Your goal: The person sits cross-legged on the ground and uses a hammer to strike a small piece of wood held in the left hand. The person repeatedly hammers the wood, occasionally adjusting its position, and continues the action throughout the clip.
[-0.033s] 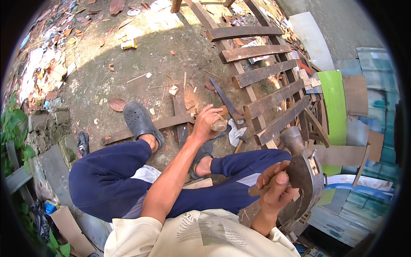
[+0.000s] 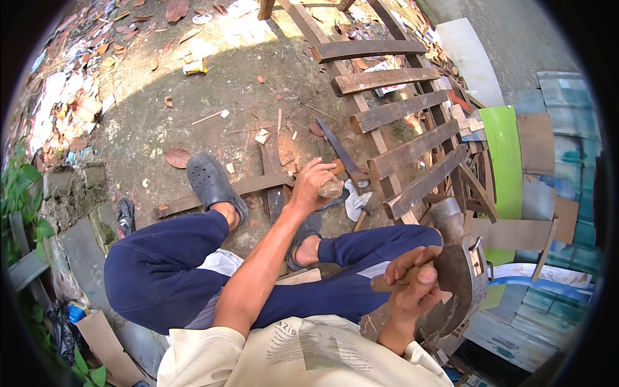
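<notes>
My right hand (image 2: pixel 416 284) is closed round the wooden handle of a claw hammer (image 2: pixel 459 258). Its large steel head is raised close to the camera, over my right thigh. In front of my body, my left hand (image 2: pixel 314 184) grips a wooden handle (image 2: pixel 331 189), whose blunt end sticks out of the fist. The rest of that piece is hidden by the fingers. Just beyond the left hand lies a handsaw (image 2: pixel 340 149), its dark blade slanting over the ground. Crossed dark wooden boards (image 2: pixel 261 184) lie on the ground, partly behind my left foot.
A slatted wooden frame (image 2: pixel 412 149) stands ahead to the right. Near its close end lie a white rag (image 2: pixel 356 205) and a second hammer (image 2: pixel 363 216). A green panel (image 2: pixel 501 161) and corrugated sheets (image 2: pixel 570 193) line the right. Concrete blocks (image 2: pixel 74 193) stand at left.
The hammer in my right hand has shifted slightly right and downward in the picture. My left hand stays almost where it was.
</notes>
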`<state>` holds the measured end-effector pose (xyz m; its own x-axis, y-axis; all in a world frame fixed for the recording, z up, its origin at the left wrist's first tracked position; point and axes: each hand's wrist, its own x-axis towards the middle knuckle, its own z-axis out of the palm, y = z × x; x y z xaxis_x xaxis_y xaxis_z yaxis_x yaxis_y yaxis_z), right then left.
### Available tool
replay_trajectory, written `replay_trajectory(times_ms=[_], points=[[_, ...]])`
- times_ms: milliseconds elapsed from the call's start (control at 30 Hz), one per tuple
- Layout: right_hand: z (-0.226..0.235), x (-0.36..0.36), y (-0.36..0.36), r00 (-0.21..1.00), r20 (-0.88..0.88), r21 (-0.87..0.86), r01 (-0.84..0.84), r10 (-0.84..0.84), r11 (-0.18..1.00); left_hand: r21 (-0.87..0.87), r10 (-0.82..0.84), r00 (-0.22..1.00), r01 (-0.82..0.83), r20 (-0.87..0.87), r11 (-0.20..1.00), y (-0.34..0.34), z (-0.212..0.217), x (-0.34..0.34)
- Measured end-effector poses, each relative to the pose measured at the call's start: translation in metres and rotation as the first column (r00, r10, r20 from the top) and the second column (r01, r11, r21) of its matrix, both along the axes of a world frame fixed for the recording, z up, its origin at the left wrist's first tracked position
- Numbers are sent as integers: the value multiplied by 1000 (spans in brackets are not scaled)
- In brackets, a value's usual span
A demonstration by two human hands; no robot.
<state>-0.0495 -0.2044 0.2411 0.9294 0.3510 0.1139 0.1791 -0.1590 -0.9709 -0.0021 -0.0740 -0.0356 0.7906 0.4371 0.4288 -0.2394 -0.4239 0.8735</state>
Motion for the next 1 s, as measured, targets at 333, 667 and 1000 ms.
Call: replay_trajectory(times_ms=[333, 667, 1000], points=[[-91, 18, -33, 997, -79, -483, -35, -4, 875, -231, -77, 997, 73, -11, 970, 14, 29, 6], [-153, 65, -55, 870, -434, -309, 101, -235, 946, -417, -190, 969, 110, -156, 902, 23, 49, 15], [-220, 69, -76, 899, -385, -315, 84, -209, 945, -641, -249, 964, 135, -90, 756, 43, 39, 9]])
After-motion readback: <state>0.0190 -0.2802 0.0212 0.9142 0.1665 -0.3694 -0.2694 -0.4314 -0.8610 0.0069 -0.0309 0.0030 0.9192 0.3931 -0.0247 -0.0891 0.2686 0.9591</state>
